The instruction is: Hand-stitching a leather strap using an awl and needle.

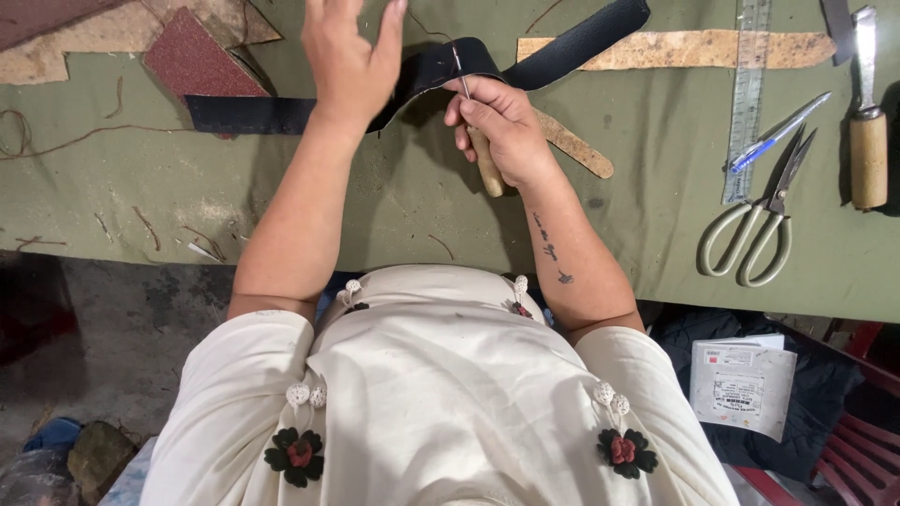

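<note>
A long black leather strap (253, 113) lies across the green table, arching up in the middle and running off to the upper right. My right hand (502, 126) grips a wooden-handled awl (486, 167), its metal tip pushed into the raised part of the strap. My left hand (349, 56) hovers just left of the arch with the fingers spread, holding nothing and resting against the strap's edge.
Tan leather strips (675, 49) lie beyond and under the strap. To the right are a steel ruler (747, 94), a blue pen (778, 134), scissors (755, 234) and a wooden-handled tool (868, 141). Red and tan scraps (192, 58) sit at top left. The table edge (141, 260) runs near me.
</note>
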